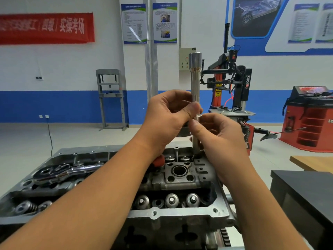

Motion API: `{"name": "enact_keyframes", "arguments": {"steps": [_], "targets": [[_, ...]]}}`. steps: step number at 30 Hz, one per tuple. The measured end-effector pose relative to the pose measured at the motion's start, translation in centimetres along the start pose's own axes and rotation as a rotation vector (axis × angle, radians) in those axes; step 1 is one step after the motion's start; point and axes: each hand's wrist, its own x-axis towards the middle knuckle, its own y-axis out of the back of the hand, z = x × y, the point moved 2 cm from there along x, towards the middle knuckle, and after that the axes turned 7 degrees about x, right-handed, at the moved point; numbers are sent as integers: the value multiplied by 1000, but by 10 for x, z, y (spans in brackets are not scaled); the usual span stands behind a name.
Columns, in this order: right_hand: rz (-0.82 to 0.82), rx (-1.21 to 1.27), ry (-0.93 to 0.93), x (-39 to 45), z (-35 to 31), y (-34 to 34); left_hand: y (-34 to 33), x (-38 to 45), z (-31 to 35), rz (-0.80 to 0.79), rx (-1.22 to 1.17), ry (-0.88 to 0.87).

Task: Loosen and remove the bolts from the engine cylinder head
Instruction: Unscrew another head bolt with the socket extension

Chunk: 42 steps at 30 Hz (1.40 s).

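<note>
A: Where's it at?

B: Left hand pinches the long socket upright, mid-shaft. Right hand pinches the bolt shank just below, its tip right over the far bolt hole of the cylinder head.

A: Tips?

B: Prob. pulling the bolt out of the socket. Keep both in line, pull straight, no twist. Firm grip, else it drops btwn the valve springs.

A: Ratchet?

B: Ratchet wrench lies on the head, left side, untouched.
</note>
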Motion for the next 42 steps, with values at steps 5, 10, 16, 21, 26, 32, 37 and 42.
{"name": "enact_keyframes", "arguments": {"steps": [5,10,16,21,26,32,37,42], "targets": [[36,-43,20,1,1,1,0,-1,1,-15,-47,29],[-51,26,-3,0,1,0,-1,-1,2,-51,-70,5],[-29,-38,26,0,1,0,0,-2,2,-8,-41,11],[-87,-4,-6,0,0,-1,-1,-2,2,-79,-99,28],[14,-30,30,1,2,3,0,-2,3,6,-15,-28],[-88,80,-15,1,0,-1,-1,-2,2,-71,-86,17],[-10,90,-12,1,1,3,1,-1,4,18,-4,-45],[-81,112,-56,2,0,0,1,0,3,-41,-92,30]]}}
